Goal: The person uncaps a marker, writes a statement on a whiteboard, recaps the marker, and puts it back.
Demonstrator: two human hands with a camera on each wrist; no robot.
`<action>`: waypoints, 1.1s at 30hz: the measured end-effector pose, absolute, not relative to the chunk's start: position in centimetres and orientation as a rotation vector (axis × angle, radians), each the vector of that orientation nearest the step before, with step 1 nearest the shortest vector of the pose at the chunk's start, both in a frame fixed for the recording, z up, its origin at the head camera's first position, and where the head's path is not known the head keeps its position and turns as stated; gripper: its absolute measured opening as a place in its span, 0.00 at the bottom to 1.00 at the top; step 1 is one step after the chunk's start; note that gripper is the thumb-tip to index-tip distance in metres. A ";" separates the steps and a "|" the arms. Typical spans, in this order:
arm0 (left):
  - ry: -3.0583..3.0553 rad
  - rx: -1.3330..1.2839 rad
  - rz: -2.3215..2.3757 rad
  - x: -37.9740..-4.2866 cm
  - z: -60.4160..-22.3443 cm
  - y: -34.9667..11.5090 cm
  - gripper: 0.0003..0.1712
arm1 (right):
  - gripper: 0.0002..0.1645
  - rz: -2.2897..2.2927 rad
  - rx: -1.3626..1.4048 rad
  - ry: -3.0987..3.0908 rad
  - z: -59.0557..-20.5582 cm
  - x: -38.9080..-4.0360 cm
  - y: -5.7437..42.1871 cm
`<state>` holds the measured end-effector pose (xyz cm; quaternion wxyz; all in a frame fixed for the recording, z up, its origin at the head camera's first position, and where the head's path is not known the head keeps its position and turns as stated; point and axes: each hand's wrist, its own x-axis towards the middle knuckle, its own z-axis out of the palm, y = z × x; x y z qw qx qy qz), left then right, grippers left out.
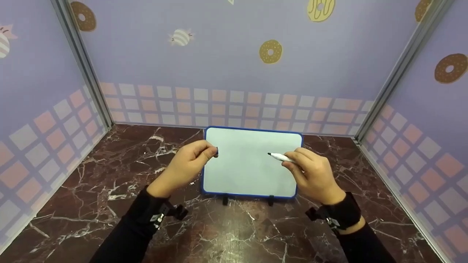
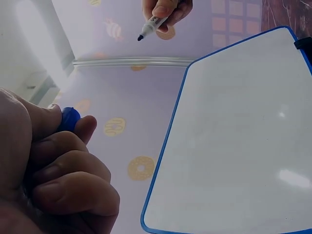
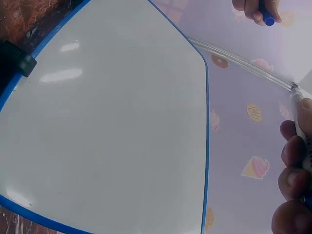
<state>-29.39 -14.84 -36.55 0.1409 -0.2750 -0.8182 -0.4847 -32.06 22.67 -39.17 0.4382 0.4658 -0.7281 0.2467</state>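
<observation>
A white marker (image 1: 278,157) with its dark tip bare is held in my right hand (image 1: 310,173), the tip pointing left. In the left wrist view the marker (image 2: 153,24) shows dark print on its barrel. My left hand (image 1: 188,162) pinches a small blue marker cap (image 2: 69,119) between thumb and index finger, the other fingers curled. Between the hands stands a blank whiteboard (image 1: 248,164) with a blue frame. In the head view the left fingertips overlap its left edge, and the marker tip overlaps its right half.
Two black feet (image 1: 225,199) hold the whiteboard at its lower edge. It stands on a dark red marbled table (image 1: 234,233). Purple walls (image 1: 226,65) with donut and candy prints close in the back and both sides, with metal posts (image 1: 398,69) at the corners.
</observation>
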 end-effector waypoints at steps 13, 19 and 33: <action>-2.440 -0.792 -1.344 -29.6 -36.6 -15.7 0.09 | 0.15 0.577 1.162 -1.820 -39.2 -31.9 22.8; -2.471 -0.741 -1.225 -30.0 -36.8 -16.1 0.10 | 0.16 0.558 1.156 -1.840 -39.5 -32.2 23.0; -2.602 -0.554 -1.052 -32.3 -38.3 -18.0 0.13 | 0.16 0.575 1.086 -1.967 -40.1 -32.7 23.9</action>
